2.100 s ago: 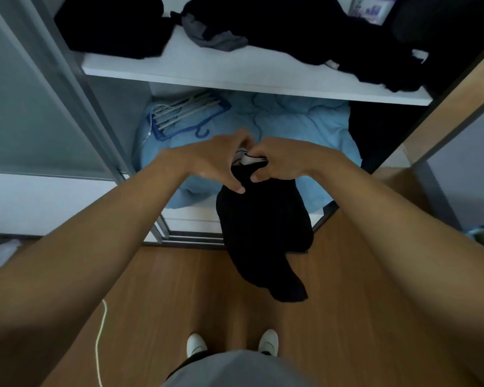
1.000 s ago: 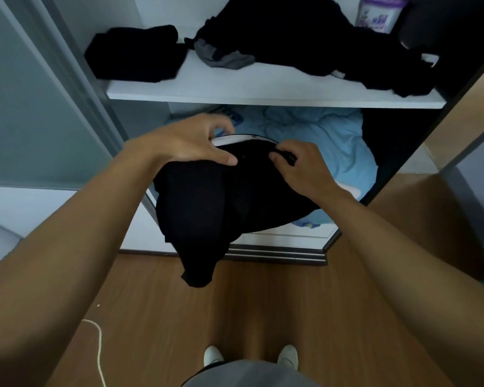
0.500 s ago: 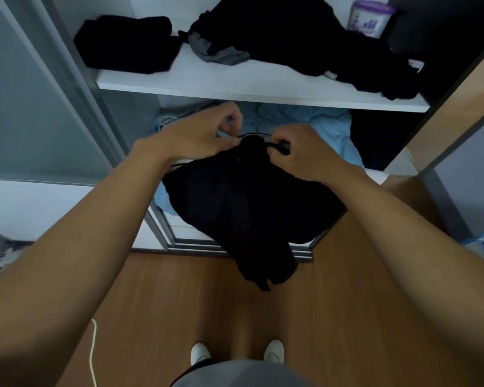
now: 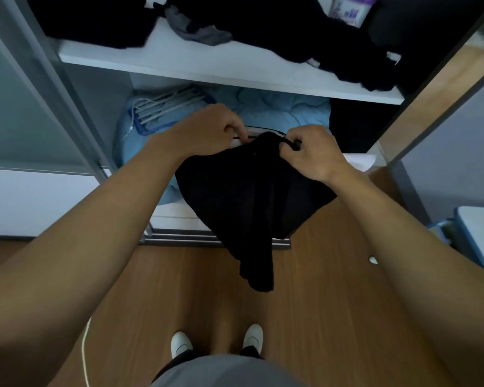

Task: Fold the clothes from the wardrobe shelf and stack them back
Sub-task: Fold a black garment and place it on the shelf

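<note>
Black fabric, one garment (image 4: 249, 196), hung in mid-air before the wardrobe (image 4: 76, 113), its top edge pinched by the curled fingers of left hand (image 4: 207, 129) and right hand (image 4: 313, 155). It was unfolded as yet (a dark heap (image 4: 305, 32) lay loose on the shelf (image 4: 179, 60)), so most work seemingly remained.

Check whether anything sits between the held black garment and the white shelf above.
Nothing visible does. The left hand and right hand pinch the black garment below the shelf, whose front strip lies bare beside the dark clothes.
</note>
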The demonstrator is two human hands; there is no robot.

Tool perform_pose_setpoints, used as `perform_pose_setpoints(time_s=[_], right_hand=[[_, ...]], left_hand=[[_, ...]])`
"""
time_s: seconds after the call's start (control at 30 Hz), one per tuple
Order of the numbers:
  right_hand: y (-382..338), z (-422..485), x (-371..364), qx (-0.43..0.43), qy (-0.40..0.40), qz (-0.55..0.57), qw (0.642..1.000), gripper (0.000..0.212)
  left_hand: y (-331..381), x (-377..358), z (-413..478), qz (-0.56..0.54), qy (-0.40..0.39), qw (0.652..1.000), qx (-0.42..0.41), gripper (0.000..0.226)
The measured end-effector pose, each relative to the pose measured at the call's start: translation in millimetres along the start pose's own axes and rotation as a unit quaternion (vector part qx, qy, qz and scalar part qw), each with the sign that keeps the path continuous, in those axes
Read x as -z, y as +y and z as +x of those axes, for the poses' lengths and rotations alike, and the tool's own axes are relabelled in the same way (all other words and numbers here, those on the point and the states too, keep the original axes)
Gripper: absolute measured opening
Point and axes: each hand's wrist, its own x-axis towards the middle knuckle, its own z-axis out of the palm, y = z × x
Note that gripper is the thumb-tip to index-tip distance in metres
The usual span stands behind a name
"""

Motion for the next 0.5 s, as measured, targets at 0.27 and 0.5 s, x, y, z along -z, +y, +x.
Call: perform_pose_setpoints(time_s=[0.27, 0.5], right_hand=[[-26, 10, 6, 0.066, 0.031, -0.064, 0.995, 0.028], [-18, 8, 6, 0.055, -0.047, -0.092, 0.993, 0.032]], left_hand=[[10, -6, 16, 0.118, -0.015, 0.992, -0.038, 0.030], [3, 9, 16, 0.070, 0.103, 0.992, 0.026, 0.041]])
